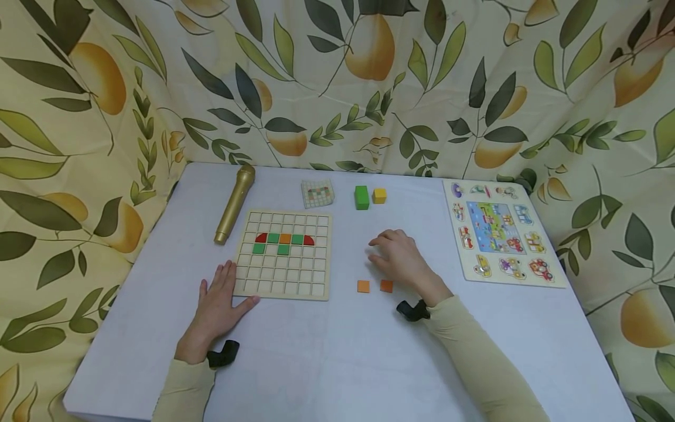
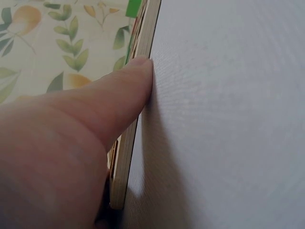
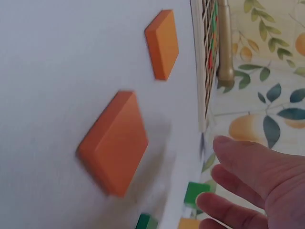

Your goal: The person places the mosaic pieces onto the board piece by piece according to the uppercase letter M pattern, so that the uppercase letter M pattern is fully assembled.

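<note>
**Hands at the grid board, two orange tiles loose**

The wooden grid board point(image 1: 285, 255) lies on the white table point(image 1: 327, 351). In its cells sit seven tiles in two rows: red, green, orange, green, red above, two green below. The other cells hold nothing.

Two orange tiles point(image 1: 363, 286) point(image 1: 387, 285) lie flat on the table right of the board, just beside the right hand point(image 1: 398, 258), near its wrist side. In the right wrist view they lie apart from the fingers point(image 3: 248, 162).

The right hand hovers with fingers loosely bent and spread, holding nothing. The left hand point(image 1: 218, 302) lies flat, fingers straight, at the board's near left corner; its thumb point(image 2: 128, 86) presses against the board's edge.

A green block point(image 1: 361, 197) and a yellow block point(image 1: 379, 196) stand at the back, well apart from both hands.
</note>
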`<state>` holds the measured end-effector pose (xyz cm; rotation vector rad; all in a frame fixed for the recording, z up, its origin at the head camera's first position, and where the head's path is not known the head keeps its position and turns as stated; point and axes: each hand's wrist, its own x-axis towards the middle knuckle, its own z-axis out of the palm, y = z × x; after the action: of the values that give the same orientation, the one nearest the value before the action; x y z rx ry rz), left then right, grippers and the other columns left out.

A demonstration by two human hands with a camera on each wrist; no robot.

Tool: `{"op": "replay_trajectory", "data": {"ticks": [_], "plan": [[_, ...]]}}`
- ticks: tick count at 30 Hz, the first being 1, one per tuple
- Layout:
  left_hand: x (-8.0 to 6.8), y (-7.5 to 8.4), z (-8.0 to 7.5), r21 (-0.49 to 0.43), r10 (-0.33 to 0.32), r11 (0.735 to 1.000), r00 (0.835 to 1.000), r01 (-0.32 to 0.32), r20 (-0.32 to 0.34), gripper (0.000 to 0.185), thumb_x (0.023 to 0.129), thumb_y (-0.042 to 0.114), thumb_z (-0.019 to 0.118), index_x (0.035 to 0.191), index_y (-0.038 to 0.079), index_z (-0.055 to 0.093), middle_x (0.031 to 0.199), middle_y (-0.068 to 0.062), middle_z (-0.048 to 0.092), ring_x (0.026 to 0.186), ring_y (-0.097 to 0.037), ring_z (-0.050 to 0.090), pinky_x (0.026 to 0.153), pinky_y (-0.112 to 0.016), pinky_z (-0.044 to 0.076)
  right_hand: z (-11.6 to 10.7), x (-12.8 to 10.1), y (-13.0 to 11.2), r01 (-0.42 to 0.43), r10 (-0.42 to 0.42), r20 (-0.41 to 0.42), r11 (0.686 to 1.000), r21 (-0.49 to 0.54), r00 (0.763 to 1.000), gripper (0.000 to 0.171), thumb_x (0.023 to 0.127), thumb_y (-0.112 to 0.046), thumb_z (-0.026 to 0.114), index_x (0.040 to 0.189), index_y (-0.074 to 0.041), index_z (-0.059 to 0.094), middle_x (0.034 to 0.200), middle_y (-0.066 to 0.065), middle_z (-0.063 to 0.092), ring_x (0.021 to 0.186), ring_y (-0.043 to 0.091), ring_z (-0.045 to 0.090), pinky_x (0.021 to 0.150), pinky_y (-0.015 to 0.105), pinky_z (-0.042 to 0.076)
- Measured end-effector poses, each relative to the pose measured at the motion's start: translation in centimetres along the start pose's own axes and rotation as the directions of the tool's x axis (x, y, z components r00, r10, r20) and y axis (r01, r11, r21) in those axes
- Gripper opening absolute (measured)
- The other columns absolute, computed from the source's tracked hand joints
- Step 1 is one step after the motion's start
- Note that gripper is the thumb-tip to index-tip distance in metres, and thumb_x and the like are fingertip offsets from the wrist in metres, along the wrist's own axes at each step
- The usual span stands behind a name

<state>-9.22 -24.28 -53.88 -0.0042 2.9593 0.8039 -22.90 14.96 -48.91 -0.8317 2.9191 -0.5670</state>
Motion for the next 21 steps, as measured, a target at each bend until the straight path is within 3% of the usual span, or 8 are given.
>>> {"op": "replay_trajectory", "data": {"ticks": [21], "plan": [[0.0, -0.1, 0.0, 0.006, 0.008, 1.000, 1.000, -0.008, 0.000, 0.100, 0.089, 0.048, 0.068, 0.151, -0.010, 0.014, 0.158, -0.026, 0.010, 0.146, -0.040, 0.003, 0.110, -0.062, -0.005, -0.5, -2.1, 2.6, -0.041, 0.041, -0.012, 0.999, -0.014, 0.999, 0.037, 0.084, -0.019, 0.079, 0.116, -0.002, 0.070, 0.111, 0.013, 0.064, 0.105, 0.031, 0.053, 0.087, 0.050, 0.043]]}}
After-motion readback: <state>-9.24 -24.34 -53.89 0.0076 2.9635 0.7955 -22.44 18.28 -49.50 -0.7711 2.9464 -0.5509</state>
